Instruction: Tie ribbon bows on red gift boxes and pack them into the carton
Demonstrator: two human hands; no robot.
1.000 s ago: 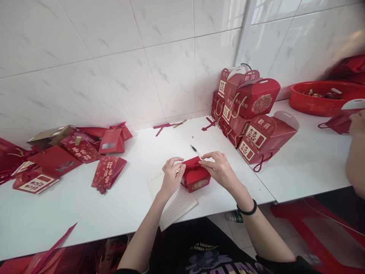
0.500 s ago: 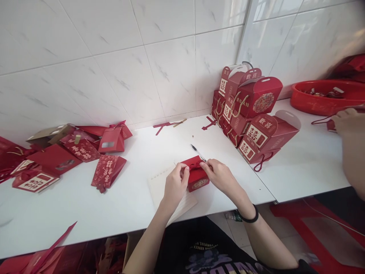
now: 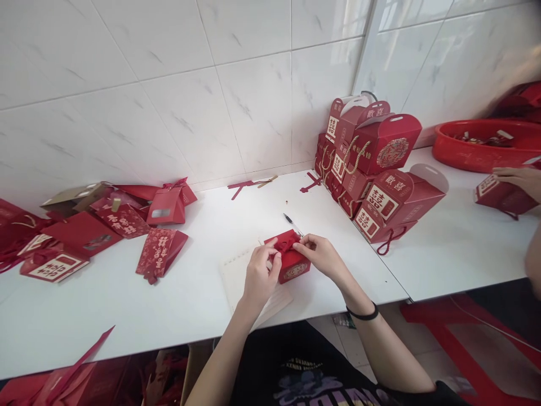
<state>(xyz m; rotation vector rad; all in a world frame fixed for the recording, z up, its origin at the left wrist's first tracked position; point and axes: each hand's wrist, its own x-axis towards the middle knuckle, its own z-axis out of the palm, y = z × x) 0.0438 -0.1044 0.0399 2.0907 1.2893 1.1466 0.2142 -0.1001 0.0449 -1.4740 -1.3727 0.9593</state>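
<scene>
A small red gift box (image 3: 295, 272) with a round gold emblem on its front sits on the table, partly over a lined notebook (image 3: 232, 276). A red ribbon bow (image 3: 286, 242) lies across its top. From the left, my left hand (image 3: 261, 270) has its fingers curled and its thumb bent at the bow's left side, pinching the ribbon. On the other side, my right hand (image 3: 321, 255) pinches the bow's right part between thumb and forefinger. Behind the box lies a pen (image 3: 291, 221), its near end hidden.
Stacked red boxes (image 3: 386, 146) with handles stand at the back right. More red gift boxes (image 3: 101, 237) lie heaped on the left. A red basin (image 3: 460, 149) sits far right, near another person's hand (image 3: 522, 181) on a dark red box (image 3: 502, 197). Ribbon strips lie by the wall.
My right hand has shifted slightly left along the ribbon, and the bow now looks fuller. At the far right, the other person's hand has moved and a dark red box has come into view.
</scene>
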